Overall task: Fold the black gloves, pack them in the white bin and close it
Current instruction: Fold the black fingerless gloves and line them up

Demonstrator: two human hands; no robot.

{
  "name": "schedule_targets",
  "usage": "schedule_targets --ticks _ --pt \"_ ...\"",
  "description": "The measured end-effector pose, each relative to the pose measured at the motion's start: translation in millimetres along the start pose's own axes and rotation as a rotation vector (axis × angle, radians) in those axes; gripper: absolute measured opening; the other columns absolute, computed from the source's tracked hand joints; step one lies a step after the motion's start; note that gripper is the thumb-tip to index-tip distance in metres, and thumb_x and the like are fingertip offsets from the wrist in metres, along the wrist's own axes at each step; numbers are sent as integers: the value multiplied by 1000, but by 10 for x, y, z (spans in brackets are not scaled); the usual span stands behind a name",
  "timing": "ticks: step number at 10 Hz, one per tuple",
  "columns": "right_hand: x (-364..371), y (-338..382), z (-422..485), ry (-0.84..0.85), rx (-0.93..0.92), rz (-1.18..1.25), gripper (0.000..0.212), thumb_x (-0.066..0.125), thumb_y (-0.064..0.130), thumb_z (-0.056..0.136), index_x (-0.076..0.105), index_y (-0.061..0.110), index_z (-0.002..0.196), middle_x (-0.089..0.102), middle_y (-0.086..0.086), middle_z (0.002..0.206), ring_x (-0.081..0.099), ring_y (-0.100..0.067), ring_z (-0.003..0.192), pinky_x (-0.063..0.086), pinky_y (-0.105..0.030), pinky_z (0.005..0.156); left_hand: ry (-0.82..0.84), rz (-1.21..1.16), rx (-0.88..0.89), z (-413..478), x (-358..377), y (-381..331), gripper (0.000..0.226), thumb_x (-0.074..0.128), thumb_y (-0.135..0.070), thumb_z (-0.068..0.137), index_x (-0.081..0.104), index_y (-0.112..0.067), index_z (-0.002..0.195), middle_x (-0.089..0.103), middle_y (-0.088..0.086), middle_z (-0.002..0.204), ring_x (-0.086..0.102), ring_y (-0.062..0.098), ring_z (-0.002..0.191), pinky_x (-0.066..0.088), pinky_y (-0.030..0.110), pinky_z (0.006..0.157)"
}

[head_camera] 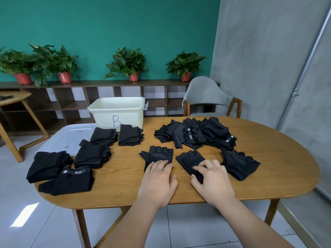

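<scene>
Two black fingerless gloves lie flat side by side near the table's front edge. My left hand (158, 181) rests with straight fingers on the cuff of the left glove (157, 154). My right hand (211, 181) pinches the cuff edge of the right glove (189, 159) between thumb and fingers. A third loose glove (239, 164) lies just to the right. An unsorted pile of gloves (197, 134) sits behind them. Several stacks of folded gloves (93, 155) lie on the left of the table. The white bin (118, 111), marked B, stands open at the back. Its lid (69, 136) lies flat at the left.
The oval wooden table (268, 176) has bare wood at its right end. A grey chair (207, 97) stands behind it. A second wooden table (14, 99) is at far left. A shelf with potted plants (128, 63) runs along the green wall.
</scene>
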State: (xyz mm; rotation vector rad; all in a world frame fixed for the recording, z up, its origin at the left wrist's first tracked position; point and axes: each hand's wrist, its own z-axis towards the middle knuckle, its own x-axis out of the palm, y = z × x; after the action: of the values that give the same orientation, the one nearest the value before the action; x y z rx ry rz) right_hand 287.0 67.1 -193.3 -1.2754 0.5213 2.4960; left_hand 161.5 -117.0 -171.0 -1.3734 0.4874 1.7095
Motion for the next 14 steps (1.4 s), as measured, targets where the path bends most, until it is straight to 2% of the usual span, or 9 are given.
schedule_targets --ticks 2,5,6,7,8,9,10,12,14 --pt "-13 16 10 54 -3 7 52 43 59 94 75 31 125 53 15 107 47 -12 105 46 -35 91 -11 34 -5 2 11 3 55 29 -51 107 45 -30 156 40 -8 162 26 14 153 8 40 132" --pt "-98 36 16 74 -28 -56 43 49 55 100 61 47 141 53 13 116 46 -15 108 45 -37 91 4 14 -6 1 -10 -8 54 30 -51 108 44 -31 157 39 -8 162 26 14 152 10 38 131" --pt "-141 47 20 89 -25 -124 43 44 58 100 60 50 140 54 9 137 42 -21 130 37 -44 108 5 14 -5 -5 -12 -11 54 30 -51 108 44 -31 157 39 -9 161 26 13 152 10 38 131" --pt "-156 72 34 154 43 -184 47 36 67 100 58 54 140 43 4 160 26 -31 152 11 -61 126 7 15 -10 -9 -15 -14 54 30 -51 108 44 -31 157 39 -9 161 26 13 152 9 37 132" --pt "-166 88 50 252 153 -167 57 24 76 99 46 58 147 23 4 172 5 -34 159 2 -69 123 10 13 -13 -13 -23 -20 54 29 -52 109 44 -32 157 38 -10 162 26 12 152 8 37 132" --pt "-162 98 70 339 217 -129 66 12 82 96 32 58 154 10 6 175 -8 -33 159 0 -72 122 18 11 -16 -6 -29 -19 55 29 -52 109 44 -32 157 38 -10 162 25 12 152 8 38 132" --pt "-165 100 77 398 251 -117 68 7 83 95 23 59 156 11 7 174 -5 -32 160 -1 -72 121 22 9 -20 -3 -26 -18 55 29 -52 108 45 -32 157 38 -10 162 26 13 152 8 37 132" --pt "-255 -39 76 455 232 -98 63 7 78 99 17 60 158 11 9 174 0 -28 160 0 -67 124 31 3 -20 -1 -32 -8 55 29 -53 108 46 -33 156 38 -10 162 26 13 152 9 37 132" --pt "-388 -555 19 445 210 -95 62 10 77 98 23 60 156 17 10 173 7 -17 160 3 -55 129 36 -4 -13 -8 -27 -4 55 30 -52 108 47 -31 156 38 -9 162 27 14 152 10 38 131"
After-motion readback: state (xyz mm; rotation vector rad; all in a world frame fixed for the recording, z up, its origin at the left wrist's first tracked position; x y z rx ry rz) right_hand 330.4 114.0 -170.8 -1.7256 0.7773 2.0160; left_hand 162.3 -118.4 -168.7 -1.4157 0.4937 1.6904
